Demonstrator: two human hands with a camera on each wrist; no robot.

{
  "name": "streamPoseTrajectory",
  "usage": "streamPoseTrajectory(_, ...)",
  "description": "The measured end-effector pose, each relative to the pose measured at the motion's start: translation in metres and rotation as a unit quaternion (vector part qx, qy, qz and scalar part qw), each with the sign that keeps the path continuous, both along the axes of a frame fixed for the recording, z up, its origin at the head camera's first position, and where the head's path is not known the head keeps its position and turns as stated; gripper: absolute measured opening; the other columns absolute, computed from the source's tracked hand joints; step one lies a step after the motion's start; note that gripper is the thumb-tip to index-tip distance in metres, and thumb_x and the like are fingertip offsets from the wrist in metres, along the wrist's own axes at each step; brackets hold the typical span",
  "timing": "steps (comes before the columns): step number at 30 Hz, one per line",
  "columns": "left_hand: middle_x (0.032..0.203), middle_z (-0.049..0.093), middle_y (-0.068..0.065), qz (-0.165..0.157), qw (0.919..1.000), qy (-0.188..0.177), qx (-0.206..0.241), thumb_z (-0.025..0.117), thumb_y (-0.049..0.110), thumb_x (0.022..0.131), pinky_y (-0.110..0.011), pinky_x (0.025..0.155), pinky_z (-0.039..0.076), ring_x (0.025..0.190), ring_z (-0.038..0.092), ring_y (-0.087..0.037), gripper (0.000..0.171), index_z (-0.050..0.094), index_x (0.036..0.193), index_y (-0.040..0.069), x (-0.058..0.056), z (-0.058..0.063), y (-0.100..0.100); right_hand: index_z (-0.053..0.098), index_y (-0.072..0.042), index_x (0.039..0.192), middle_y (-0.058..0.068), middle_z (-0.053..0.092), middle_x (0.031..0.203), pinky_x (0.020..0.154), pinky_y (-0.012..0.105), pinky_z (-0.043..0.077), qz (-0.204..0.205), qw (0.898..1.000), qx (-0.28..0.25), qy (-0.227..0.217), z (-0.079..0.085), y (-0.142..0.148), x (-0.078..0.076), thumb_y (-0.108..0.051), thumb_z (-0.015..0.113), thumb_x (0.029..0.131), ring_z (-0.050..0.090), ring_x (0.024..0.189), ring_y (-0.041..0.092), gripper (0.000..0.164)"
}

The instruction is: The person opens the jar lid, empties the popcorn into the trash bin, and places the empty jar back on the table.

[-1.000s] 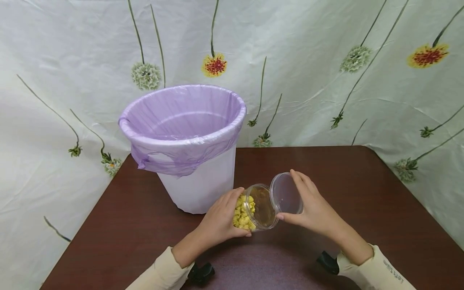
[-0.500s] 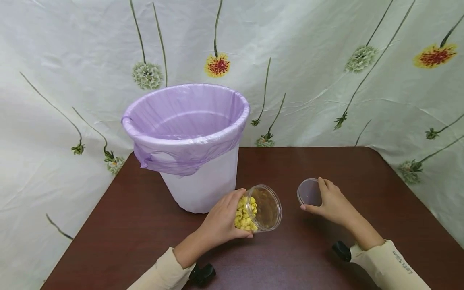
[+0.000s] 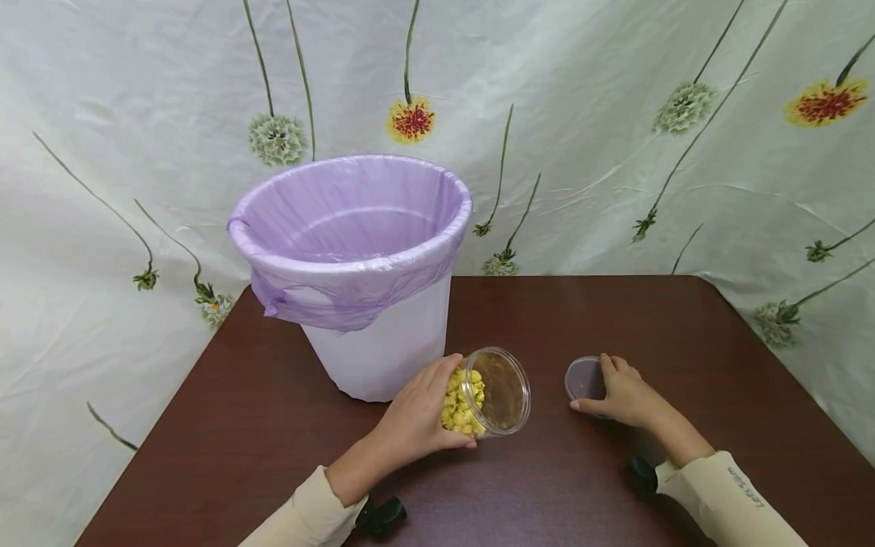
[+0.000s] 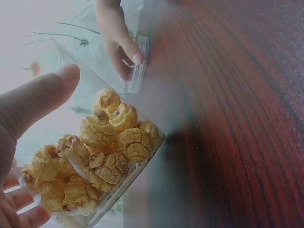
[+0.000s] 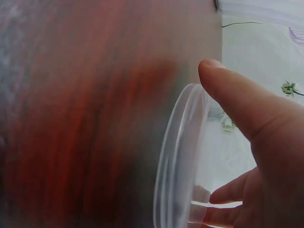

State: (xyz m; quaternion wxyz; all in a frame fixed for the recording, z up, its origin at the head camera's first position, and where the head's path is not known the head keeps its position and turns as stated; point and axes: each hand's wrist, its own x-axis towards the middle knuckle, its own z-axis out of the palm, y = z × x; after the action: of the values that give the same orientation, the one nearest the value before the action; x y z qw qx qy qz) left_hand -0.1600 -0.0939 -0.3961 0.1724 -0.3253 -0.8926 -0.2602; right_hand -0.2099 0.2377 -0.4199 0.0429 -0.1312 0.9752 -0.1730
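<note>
My left hand (image 3: pixel 417 414) grips a clear plastic jar (image 3: pixel 502 391), tilted with its open mouth toward the right. Caramel-coated popcorn (image 4: pixel 107 147) lies in the lower part of the jar, yellow in the head view and golden brown in the left wrist view. On the right, my right hand (image 3: pixel 632 395) holds a round clear lid (image 3: pixel 584 380) by its edge, thumb on one side and fingers on the other. The lid (image 5: pixel 178 161) is close over the table in the right wrist view.
A white trash bin (image 3: pixel 383 357) with a purple liner bag (image 3: pixel 355 296) folded over its rim stands behind my left hand. All of this is on a dark red-brown wooden table (image 3: pixel 519 311). A pale flower-print cloth (image 3: pixel 581 114) hangs behind.
The right hand has pulled the lid off the jar's mouth, carried it to the right, then lowered it toward the table. The left hand holds the jar nearly in place.
</note>
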Motion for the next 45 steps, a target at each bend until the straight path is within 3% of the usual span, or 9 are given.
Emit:
streamPoseTrajectory(7,0.123,0.045,-0.01,-0.002,1.0,0.005,0.0,0.086,0.041,0.048,-0.035,0.094,0.036,0.112,0.043,-0.02,0.104,0.034,0.13,0.003,0.0,0.0,0.001,0.022,0.02,0.13,0.041,0.025,0.128,0.085,0.062,0.032,0.001,1.0,0.0,-0.007,-0.002,0.001,0.001,-0.063,0.062,0.069,0.027,0.114,0.057,0.11)
streamPoseTrajectory(12,0.122,0.045,-0.01,-0.004,0.9999,0.01,-0.003,0.085,0.042,0.048,-0.035,0.094,0.036,0.112,0.043,-0.02,0.104,0.034,0.13,0.003,0.0,-0.001,0.001,0.02,0.017,0.133,0.04,0.02,0.132,0.088,0.065,0.026,0.013,1.0,-0.005,-0.002,0.008,0.0,-0.003,-0.06,0.057,0.076,0.02,0.118,0.057,0.102)
streamPoseTrajectory(19,0.122,0.045,-0.008,-0.004,1.0,0.007,-0.004,0.086,0.042,0.048,-0.035,0.094,0.036,0.112,0.042,-0.019,0.104,0.034,0.13,0.003,0.001,-0.001,0.0,0.017,0.011,0.137,0.033,0.018,0.139,0.096,0.061,0.019,0.045,0.997,-0.063,0.012,0.044,-0.017,-0.02,-0.051,0.047,0.087,0.017,0.125,0.049,0.085)
streamPoseTrajectory(24,0.122,0.045,-0.009,-0.003,1.0,0.002,-0.006,0.085,0.042,0.049,-0.035,0.095,0.036,0.113,0.042,-0.019,0.104,0.034,0.13,0.002,0.001,0.0,0.0,0.014,0.0,0.142,0.022,0.017,0.144,0.1,0.055,0.017,0.05,0.991,-0.124,0.007,0.075,-0.036,-0.031,-0.053,0.043,0.088,0.016,0.13,0.038,0.081)
streamPoseTrajectory(33,0.121,0.045,-0.009,-0.008,0.9999,0.001,-0.007,0.086,0.042,0.049,-0.035,0.094,0.036,0.112,0.043,-0.02,0.104,0.035,0.129,0.001,0.003,0.0,0.0,0.009,-0.011,0.145,0.013,0.017,0.146,0.1,0.052,0.023,0.059,0.984,-0.167,0.008,0.118,-0.07,-0.048,-0.056,0.039,0.088,0.021,0.13,0.033,0.078)
streamPoseTrajectory(45,0.122,0.045,-0.008,-0.008,1.0,0.001,-0.004,0.086,0.043,0.049,-0.035,0.094,0.036,0.112,0.042,-0.019,0.104,0.036,0.13,0.001,0.002,0.0,0.0,0.016,-0.01,0.144,0.011,0.024,0.144,0.102,0.043,0.025,0.089,0.955,-0.282,0.014,0.176,-0.114,-0.071,-0.045,0.041,0.092,0.025,0.13,0.025,0.067)
